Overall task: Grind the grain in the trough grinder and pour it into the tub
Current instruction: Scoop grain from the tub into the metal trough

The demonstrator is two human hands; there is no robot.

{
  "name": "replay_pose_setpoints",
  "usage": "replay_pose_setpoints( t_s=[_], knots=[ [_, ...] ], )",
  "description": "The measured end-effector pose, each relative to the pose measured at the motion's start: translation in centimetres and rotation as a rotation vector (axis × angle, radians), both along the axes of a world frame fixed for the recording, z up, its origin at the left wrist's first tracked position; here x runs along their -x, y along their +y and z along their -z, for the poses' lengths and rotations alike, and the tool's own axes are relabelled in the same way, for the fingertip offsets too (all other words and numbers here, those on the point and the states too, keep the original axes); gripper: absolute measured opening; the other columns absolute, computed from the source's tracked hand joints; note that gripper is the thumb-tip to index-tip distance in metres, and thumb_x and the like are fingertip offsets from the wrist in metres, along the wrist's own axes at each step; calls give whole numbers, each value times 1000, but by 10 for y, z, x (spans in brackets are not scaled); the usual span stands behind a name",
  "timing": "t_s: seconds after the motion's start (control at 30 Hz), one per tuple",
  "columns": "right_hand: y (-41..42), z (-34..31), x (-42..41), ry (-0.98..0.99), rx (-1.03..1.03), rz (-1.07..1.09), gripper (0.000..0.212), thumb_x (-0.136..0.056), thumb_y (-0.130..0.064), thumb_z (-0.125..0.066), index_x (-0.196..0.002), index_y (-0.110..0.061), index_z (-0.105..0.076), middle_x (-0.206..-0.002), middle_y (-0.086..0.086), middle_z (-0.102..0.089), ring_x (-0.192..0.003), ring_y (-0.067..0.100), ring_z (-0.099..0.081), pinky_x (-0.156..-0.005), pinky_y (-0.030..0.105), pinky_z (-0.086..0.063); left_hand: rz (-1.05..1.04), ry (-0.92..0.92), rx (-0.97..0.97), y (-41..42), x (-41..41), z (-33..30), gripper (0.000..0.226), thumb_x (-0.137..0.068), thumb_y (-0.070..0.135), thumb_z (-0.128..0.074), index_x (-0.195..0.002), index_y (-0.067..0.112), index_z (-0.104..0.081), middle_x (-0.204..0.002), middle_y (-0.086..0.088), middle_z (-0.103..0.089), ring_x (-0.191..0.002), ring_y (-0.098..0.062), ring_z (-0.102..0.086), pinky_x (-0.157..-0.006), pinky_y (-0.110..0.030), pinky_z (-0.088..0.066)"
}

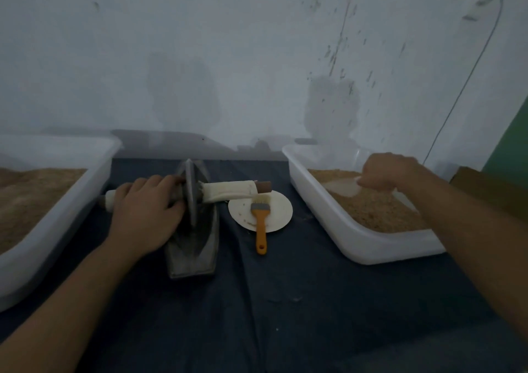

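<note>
A dark boat-shaped trough grinder [197,254] lies on the dark cloth at centre left. Its grinding wheel [191,192] stands upright in the trough on a white-wrapped axle handle [228,192]. My left hand [145,214] rests over the left end of that handle, beside the wheel, fingers curled on it. My right hand [385,172] is over the right white tub [368,247] and pinches a pale round scoop or dish [344,189] that lies in the brown grain [377,212]. The left white tub [57,215] also holds brown grain.
A small white round plate [274,221] lies right of the grinder. An orange-handled brush [260,221] rests across it. A pale wall stands close behind the table. A brown box edge [485,189] shows at far right.
</note>
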State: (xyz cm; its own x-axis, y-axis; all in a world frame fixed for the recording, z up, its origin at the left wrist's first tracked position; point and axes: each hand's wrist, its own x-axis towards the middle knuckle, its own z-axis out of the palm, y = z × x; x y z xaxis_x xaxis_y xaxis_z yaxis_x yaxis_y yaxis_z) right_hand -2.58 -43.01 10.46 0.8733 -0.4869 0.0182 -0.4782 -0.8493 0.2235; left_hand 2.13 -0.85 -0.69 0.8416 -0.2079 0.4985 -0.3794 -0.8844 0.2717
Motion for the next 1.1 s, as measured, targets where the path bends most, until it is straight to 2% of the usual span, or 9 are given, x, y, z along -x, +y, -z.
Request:
replay_pose_setpoints(
  t_s=[0.1,0.23,0.33,0.43,0.57,0.7,0.83,0.97,1.1],
  knots=[
    [-3,-10,8,132,153,58,29,-95,-45,-58,-80,-20,-60,-85,-2,-66,-77,16,-65,-77,30,-49,-1,-13,-4,1,-1,3,57,-80,42,-41,-129,24,-64,-116,-6,-68,-109,-35,-59,-99,-50,-37],
    [-5,-4,6,157,149,28,30,-96,-45,-60,-79,-20,-60,-85,-3,-66,-74,15,-65,-76,31,-51,1,-13,6,1,-2,5,54,-82,42,-42,-128,25,-64,-114,-5,-68,-107,-34,-59,-99,-50,-38],
    [-8,13,-6,101,51,-60,28,-98,-38,-59,-84,-14,-61,-89,2,-63,-76,18,-61,-70,31,-49,2,-5,11,2,-2,6,44,-88,38,-51,-129,26,-62,-114,-3,-68,-107,-33,-59,-98,-51,-38],
    [-8,32,-24,64,-61,-138,31,-101,-35,-57,-89,-8,-64,-83,4,-60,-70,16,-56,-63,28,-45,4,-12,11,4,-4,8,39,-90,35,-57,-129,30,-61,-116,0,-67,-107,-31,-60,-98,-51,-38],
    [-10,50,-47,2,-134,-199,32,-102,-39,-55,-96,-9,-66,-91,5,-63,-77,15,-58,-65,29,-45,3,-15,-3,5,-5,7,50,-83,44,-41,-128,32,-61,-113,3,-67,-104,-29,-61,-95,-51,-40],
    [-15,55,-57,-20,-176,-230,37,-104,-42,-53,-95,-9,-67,-91,8,-65,-80,20,-62,-70,33,-51,-1,-9,-9,5,-3,3,53,-82,46,-39,-128,32,-61,-112,4,-66,-104,-29,-61,-94,-51,-39],
    [-27,45,-46,-78,-181,-230,33,-104,-40,-53,-101,-9,-66,-101,10,-64,-82,19,-58,-70,32,-47,-9,46,-11,5,-2,-2,56,-80,50,-43,-131,36,-59,-115,4,-65,-108,-28,-60,-96,-50,-38],
    [-41,36,-25,-141,-208,-211,36,-103,-46,-53,-120,-15,-61,-120,8,-60,-102,24,-59,-92,40,-51,-45,91,-59,7,-5,-4,53,-81,53,-53,-131,37,-60,-115,3,-65,-108,-28,-60,-92,-47,-40],
    [-54,38,-7,-178,-259,-215,37,-103,-50,-51,-122,-19,-61,-127,7,-60,-106,22,-57,-93,38,-49,-82,88,-99,4,-8,-7,44,-82,45,-68,-124,37,-63,-108,3,-63,-103,-28,-62,-86,-44,-40]
  ],
)
